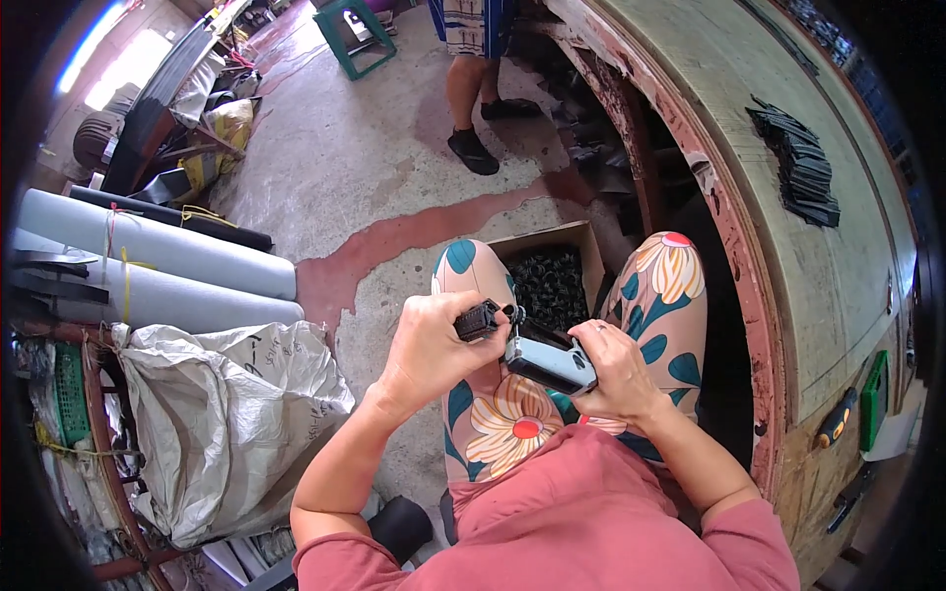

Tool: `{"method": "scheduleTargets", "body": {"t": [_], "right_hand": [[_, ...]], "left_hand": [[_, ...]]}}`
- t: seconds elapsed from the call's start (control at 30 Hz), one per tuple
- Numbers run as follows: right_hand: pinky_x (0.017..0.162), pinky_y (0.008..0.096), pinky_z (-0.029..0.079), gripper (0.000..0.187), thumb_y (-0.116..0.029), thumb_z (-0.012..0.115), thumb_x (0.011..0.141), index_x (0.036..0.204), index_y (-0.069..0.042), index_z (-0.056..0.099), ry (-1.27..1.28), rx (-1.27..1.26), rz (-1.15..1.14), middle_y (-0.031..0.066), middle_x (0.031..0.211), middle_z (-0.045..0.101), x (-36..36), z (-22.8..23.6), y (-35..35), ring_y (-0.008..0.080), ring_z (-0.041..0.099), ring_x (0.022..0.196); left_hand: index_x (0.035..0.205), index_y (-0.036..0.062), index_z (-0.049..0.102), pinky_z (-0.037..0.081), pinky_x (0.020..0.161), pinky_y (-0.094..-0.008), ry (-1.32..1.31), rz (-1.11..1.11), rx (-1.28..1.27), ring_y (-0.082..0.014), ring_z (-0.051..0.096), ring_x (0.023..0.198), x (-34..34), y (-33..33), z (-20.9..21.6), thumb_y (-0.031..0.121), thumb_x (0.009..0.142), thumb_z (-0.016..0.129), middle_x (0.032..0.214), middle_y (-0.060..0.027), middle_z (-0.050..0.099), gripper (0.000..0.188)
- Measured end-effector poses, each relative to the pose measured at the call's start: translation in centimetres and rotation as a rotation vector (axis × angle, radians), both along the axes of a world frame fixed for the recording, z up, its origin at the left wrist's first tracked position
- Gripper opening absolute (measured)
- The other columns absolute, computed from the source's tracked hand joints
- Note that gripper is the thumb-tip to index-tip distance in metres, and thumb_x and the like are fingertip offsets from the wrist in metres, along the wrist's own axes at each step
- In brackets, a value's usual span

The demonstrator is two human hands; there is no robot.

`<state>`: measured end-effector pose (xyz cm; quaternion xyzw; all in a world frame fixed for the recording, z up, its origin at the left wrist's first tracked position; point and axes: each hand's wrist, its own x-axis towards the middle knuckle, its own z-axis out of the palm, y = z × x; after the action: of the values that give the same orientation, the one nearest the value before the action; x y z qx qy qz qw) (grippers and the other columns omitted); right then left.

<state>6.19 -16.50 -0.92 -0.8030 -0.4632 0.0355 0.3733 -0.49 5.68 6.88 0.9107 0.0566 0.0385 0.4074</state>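
My left hand is closed around a small bundle of black strips, held above my left thigh. In my right hand is a light grey and black hand tool that looks like a stapler, with the fingers wrapped about its far end. The stapler's front end meets the strips near my left fingertips, and the exact contact is hidden. Beyond my hands, between my knees, a cardboard box holds many small black curled pieces.
A wooden worktable runs along the right, bearing a pile of black strips. A screwdriver hangs on its side. Grey rolls and a white sack lie left. Another person's legs and a green stool are ahead.
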Motion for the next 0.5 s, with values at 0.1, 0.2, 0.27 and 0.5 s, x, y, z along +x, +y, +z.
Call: {"method": "scheduleTargets", "body": {"t": [0.1, 0.2, 0.27, 0.5], "right_hand": [[0.075, 0.04, 0.047, 0.051, -0.015, 0.07, 0.052, 0.096, 0.002, 0.05, -0.001, 0.017, -0.003, 0.0189, 0.086, 0.056, 0.01, 0.13, -0.03, 0.0354, 0.057, 0.083], [0.075, 0.04, 0.047, 0.051, -0.013, 0.069, 0.052, 0.096, 0.002, 0.05, 0.005, 0.022, -0.002, 0.0188, 0.086, 0.056, 0.07, 0.4, -0.03, 0.0353, 0.057, 0.083], [0.075, 0.0401, 0.047, 0.051, -0.013, 0.069, 0.052, 0.096, 0.002, 0.05, 0.008, 0.018, -0.003, 0.0187, 0.086, 0.056, 0.08, 0.38, -0.07, 0.0352, 0.057, 0.083], [0.074, 0.04, 0.047, 0.05, -0.012, 0.067, 0.051, 0.095, 0.002, 0.05, 0.001, 0.035, -0.001, 0.0182, 0.084, 0.056, 0.18, -0.05, -0.06, 0.0351, 0.057, 0.082]], "left_hand": [[0.079, -0.0012, 0.067, 0.052, 0.065, -0.025, -0.021, -0.004, -0.024, -0.0092, 0.064, 0.069, 0.05, -0.12, -0.06, 0.005, 0.069, 0.07, 0.082, -0.0106, 0.071, 0.012], [0.078, -0.001, 0.067, 0.052, 0.065, -0.025, -0.05, -0.017, -0.016, -0.0095, 0.065, 0.069, 0.18, -0.07, -0.15, 0.005, 0.069, 0.07, 0.082, -0.0111, 0.071, 0.012], [0.079, -0.001, 0.067, 0.052, 0.065, -0.025, -0.042, -0.027, -0.012, -0.0096, 0.065, 0.069, 0.25, -0.1, 0.03, 0.005, 0.068, 0.07, 0.083, -0.0112, 0.071, 0.012], [0.08, -0.0018, 0.067, 0.052, 0.067, -0.0256, -0.008, -0.033, -0.002, -0.0102, 0.065, 0.069, 0.39, -0.23, 0.59, 0.005, 0.068, 0.07, 0.084, -0.0121, 0.071, 0.014]]}}
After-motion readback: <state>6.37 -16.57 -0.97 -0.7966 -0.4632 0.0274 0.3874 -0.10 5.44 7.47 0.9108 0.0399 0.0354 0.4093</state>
